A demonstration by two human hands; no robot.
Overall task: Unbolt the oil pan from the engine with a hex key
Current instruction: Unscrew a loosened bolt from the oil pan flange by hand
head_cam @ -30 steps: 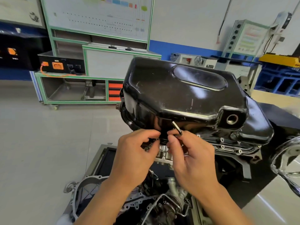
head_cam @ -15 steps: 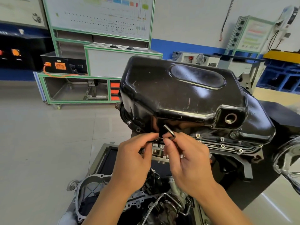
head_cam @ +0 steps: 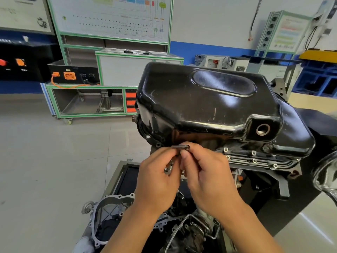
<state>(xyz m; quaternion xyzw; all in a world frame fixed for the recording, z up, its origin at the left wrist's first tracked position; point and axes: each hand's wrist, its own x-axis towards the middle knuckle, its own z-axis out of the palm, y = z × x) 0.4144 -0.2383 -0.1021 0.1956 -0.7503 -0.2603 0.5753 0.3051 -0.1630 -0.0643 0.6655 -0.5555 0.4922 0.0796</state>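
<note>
Both hands together at the near edge of the oil pan (head_cam: 209, 106), fingertips almost touching. Right hand (head_cam: 209, 176) pinches the hex key (head_cam: 180, 147) between thumb and forefinger. Left hand (head_cam: 158, 181) has its fingers curled onto the key's left end, apparently gripping it too. Only the key's short arm shows: it lies level, right above the fingertips and against the pan's lower wall. The rest of the key and the bolt it sits in are hidden between the hands.

The pan is black, glossy and scuffed, directly beyond and above the hands, sitting on top of the engine (head_cam: 259, 162). Open drain hole (head_cam: 263, 129) is up and to the right of the right hand. The pan's flange runs off to the right of the hands, with a row of bolt heads (head_cam: 253, 153) along it.

Below the left wrist: a loose grey cast cover (head_cam: 109, 212) with its gasket. Below the right forearm: dark engine parts, details unclear. Far beyond the left hand: a green-framed training bench (head_cam: 98, 84) on the tiled floor (head_cam: 45, 161).
</note>
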